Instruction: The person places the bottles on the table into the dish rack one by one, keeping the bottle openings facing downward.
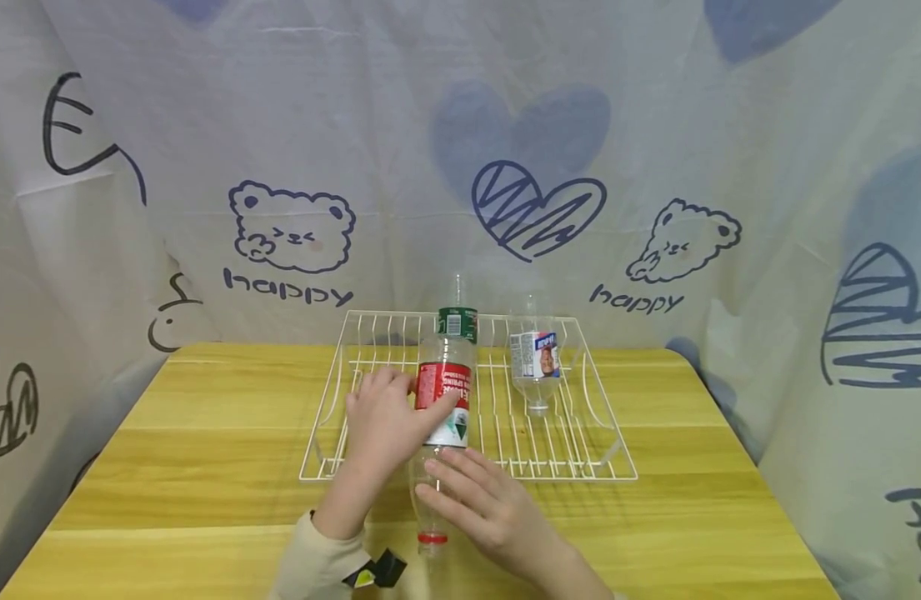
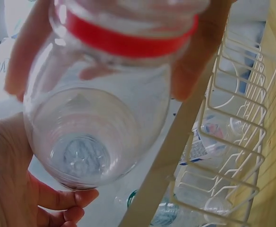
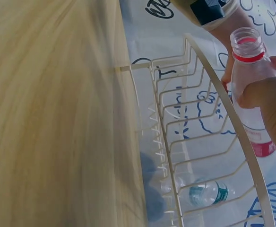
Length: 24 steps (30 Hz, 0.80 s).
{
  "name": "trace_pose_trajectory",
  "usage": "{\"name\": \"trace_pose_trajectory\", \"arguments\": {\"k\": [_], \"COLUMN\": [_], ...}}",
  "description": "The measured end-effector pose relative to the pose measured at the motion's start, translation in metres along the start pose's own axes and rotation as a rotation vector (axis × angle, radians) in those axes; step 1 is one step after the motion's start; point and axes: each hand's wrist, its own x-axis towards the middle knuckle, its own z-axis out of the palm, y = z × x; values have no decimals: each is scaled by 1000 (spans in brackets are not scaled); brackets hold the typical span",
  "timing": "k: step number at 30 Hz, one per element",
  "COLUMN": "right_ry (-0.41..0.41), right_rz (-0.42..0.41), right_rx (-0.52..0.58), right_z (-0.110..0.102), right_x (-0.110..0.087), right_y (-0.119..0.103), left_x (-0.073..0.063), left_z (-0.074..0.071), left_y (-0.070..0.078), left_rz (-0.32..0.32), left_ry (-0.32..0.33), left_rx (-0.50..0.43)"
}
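Note:
A clear plastic bottle (image 1: 433, 483) with a red and white label is held above the front of a white wire rack (image 1: 498, 458). Its uncapped neck, with a red ring, points toward me. My left hand (image 1: 385, 421) grips it at the label, thumb across the top. My right hand (image 1: 498, 504) holds it nearer the neck; the right wrist view has this thumb and the fingers on opposite sides of the bottle (image 3: 251, 82). In the rack are a green-labelled bottle (image 1: 457, 325), partly hidden behind the held one, and a bottle with a blue-and-white label (image 1: 535, 354).
The rack stands at the far middle of a yellow wooden table (image 1: 205, 450). Close behind the table hangs a pale printed curtain (image 1: 400, 167), which also runs down both sides. Wire dividers (image 3: 194, 127) rise within the rack.

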Motion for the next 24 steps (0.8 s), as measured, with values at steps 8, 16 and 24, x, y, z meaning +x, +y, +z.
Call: {"name": "trace_pose_trajectory", "arguments": {"k": [8, 16, 24], "right_ry": [117, 161, 147], "right_rz": [105, 248, 403], "right_rx": [31, 16, -19], "right_z": [-7, -21, -43], "right_x": [2, -15, -33], "right_y": [16, 46, 73], "left_x": [4, 5, 3], "left_z": [-10, -21, -29], "left_y": [-10, -15, -16], "left_rz": [-30, -72, -81], "left_ry": [78, 132, 189], "left_rx": [-43, -78, -98]}}
